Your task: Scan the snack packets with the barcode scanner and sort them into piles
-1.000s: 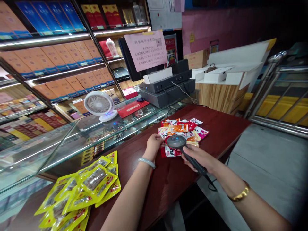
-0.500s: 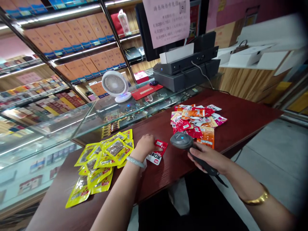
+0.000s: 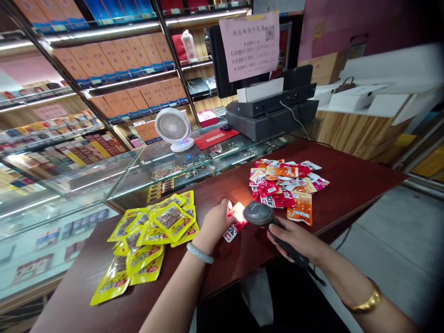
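"One red-and-white packet (image 3: 239, 225) has just lit up between our hands. What else has changed?"

"A second ago our left hand (image 3: 215, 222) was over at the mixed pile (image 3: 280, 182). Now it sits well clear of that pile, with fingers and thumb closed on this single packet, just beyond the fingertips."

"And our right hand (image 3: 294, 237)?"

"Wrapped around the handle of the handheld scanner (image 3: 258, 213), as it was half a second ago. Back then the packet showed no glow (image 3: 239, 210); now warm light falls on it, right beside the scanner's head."

"So what does that mean for us?"

"We'd judge the handling has moved from picking out to presenting: the packet is apart from the others and squarely in the light. Whether it lies flat on the tabletop (image 3: 239, 259) or is slightly lifted, we can't tell."

"And the rest?"

"An orange packet (image 3: 300, 210) lies just beyond our right hand, at the mixed pile's near edge. The yellow packets (image 3: 149, 238) rest to the left of our left hand, untouched."
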The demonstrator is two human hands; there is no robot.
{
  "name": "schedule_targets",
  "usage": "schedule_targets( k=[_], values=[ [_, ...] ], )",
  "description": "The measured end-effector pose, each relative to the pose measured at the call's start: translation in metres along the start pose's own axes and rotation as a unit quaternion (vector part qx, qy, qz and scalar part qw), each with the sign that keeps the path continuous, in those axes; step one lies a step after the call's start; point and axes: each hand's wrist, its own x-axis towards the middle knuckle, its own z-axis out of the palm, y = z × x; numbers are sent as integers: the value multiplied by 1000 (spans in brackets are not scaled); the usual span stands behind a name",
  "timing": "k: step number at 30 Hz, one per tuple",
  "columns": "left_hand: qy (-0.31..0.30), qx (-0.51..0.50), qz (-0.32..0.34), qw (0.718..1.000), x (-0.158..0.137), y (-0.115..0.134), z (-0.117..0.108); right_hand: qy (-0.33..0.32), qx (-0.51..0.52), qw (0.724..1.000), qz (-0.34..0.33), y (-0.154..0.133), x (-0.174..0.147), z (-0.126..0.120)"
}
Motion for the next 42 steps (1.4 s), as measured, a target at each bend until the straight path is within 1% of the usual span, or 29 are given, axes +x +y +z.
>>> schedule_targets(
  k=[3, 6, 8, 10, 12, 15, 18, 20, 21, 23, 24, 26, 28, 31, 33, 35, 36, 38, 39, 40, 42],
  values=[
    [16, -41, 2, 999, 5, -4, 4, 3, 4, 1000, 2, 1, 0, 0],
    [46, -116, -21, 992, 21, -9, 11, 6, 5, 1000, -3, 2, 0, -1],
    [78, -190, -56, 977, 37, -11, 17, 12, 12, 1000, -7, 2, 0, -3],
    [109, -255, -93, 956, 56, -12, 23, 19, 23, 1000, -9, 2, -1, -4],
    [122, -286, -116, 943, 74, -9, 28, 27, 32, 999, -11, 2, -3, -6],
    [111, -304, -108, 940, 98, 3, 35, 42, 38, 998, -11, 0, -6, -10],
    [108, -308, -68, 943, 109, 27, 36, 49, 38, 998, -2, -2, -9, -14],
    [101, -286, -39, 952, 108, 43, 34, 54, 35, 998, 5, -3, -11, -15],
    [96, -270, -35, 957, 105, 49, 32, 58, 32, 998, 10, -4, -12, -15],
    [80, -234, -24, 969, 98, 54, 29, 79, 28, 996, 22, -7, -13, -14],
    [75, -219, -16, 973, 95, 52, 27, 89, 23, 995, 31, -9, -12, -12],
    [70, -203, -2, 977, 86, 41, 24, 88, 11, 995, 49, -15, -8, -8],
    [83, -200, 4, 976, 76, 23, 19, 76, -5, 995, 59, -24, -1, 0],
    [133, -175, -7, 975, 53, -14, 3, 29, -32, 997, 61, -40, 19, 14],
    [169, -123, -35, 977, 33, -41, -13, -20, -43, 997, 60, -52, 37, 25],
    [195, -45, -97, 975, 9, -71, -30, -77, -33, 996, 36, -64, 58, 38],
    [206, -4, -146, 968, -3, -85, -37, -97, -25, 995, 23, -70, 69, 45],
    [219, 56, -244, 943, -25, -113, -48, -139, 3, 990, -7, -80, 89, 59],
    [210, 73, -285, 932, -34, -124, -52, -152, 14, 988, -11, -84, 99, 66],
    [193, 82, -315, 926, -43, -135, -54, -148, 27, 989, -10, -86, 107, 73],
    [161, 83, -345, 921, -54, -149, -53, -154, 53, 987, -15, -89, 122, 84]
  ],
)
